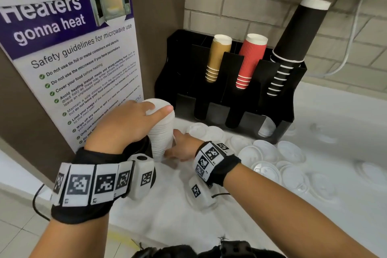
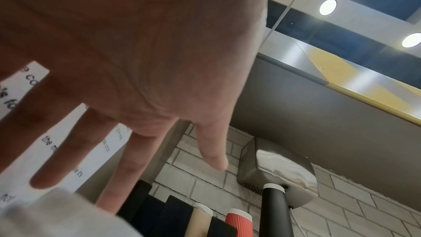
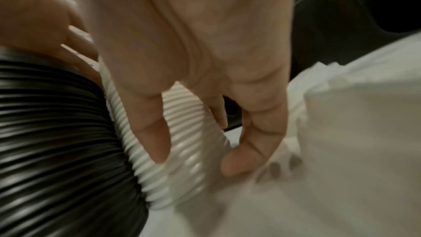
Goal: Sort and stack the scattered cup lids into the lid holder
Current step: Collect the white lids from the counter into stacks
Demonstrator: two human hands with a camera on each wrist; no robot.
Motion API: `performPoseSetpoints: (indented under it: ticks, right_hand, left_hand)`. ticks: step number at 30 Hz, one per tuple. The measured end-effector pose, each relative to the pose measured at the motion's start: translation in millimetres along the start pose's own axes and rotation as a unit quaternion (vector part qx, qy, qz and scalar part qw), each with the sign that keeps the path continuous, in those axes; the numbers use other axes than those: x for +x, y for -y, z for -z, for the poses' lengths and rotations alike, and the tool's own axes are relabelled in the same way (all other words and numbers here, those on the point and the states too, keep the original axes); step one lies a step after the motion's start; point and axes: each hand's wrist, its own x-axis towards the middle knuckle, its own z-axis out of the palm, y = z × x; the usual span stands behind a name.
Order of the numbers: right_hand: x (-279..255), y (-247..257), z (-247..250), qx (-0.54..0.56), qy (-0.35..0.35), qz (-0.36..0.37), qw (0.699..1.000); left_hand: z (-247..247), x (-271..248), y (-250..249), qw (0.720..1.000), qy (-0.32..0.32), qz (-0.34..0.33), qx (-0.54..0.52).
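**Steadying a tall lid column before it goes into the holder**

Keeping the tall white ribbed stack of nested plastic cup lids (image 1: 162,132) straight is the whole job at this point. The left hand (image 1: 127,121) rests on top of it with fingers extended and lying flat on the uppermost lid, capping rather than clutching. The right hand (image 1: 182,146) curls its fingers round the foot of the column, near the white counter (image 1: 314,205); the right wrist view shows those fingers (image 3: 150,132) wrapped on the white ridges, with a black ribbed stack of lids (image 3: 56,141) touching it alongside.

To do this well, I would press lightly from above while the lower grip squares the rims, so no lid sits cocked. Lifting should probably come from the bottom hand, with the top hand only guarding against a lean.

The black plastic lid and cup holder (image 1: 289,111) stands just behind, its front slots mostly vacant. Loose white round lids (image 1: 266,151) lie scattered on the counter before it, not yet gathered.
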Motion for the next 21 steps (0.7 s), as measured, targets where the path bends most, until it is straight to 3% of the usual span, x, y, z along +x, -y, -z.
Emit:
performPoseSetpoints:
  ticks: [3, 8, 16, 19, 21]
  right_hand:
    - [-1, 1, 0, -0.083, -0.023, 0.022, 0.996]
    - [-6, 8, -1, 0.054, -0.044, 0.07, 0.995]
    - [-14, 10, 6, 0.077, -0.04, 0.072, 0.994]
    - [-32, 2, 39, 0.115, -0.121, 0.095, 0.981]
    - [-46, -11, 75, 0.194, -0.213, 0.111, 0.951]
  left_hand:
    - [1, -3, -2, 1.0, -0.006, 0.003, 0.004]
    - [2, -6, -1, 1.0, -0.021, -0.008, 0.0]
    - [5, -12, -6, 1.0, -0.004, 0.012, 0.018]
    - [6, -15, -11, 0.999, -0.029, 0.002, 0.017]
    - [7, -16, -18, 0.997, -0.071, -0.039, -0.013]
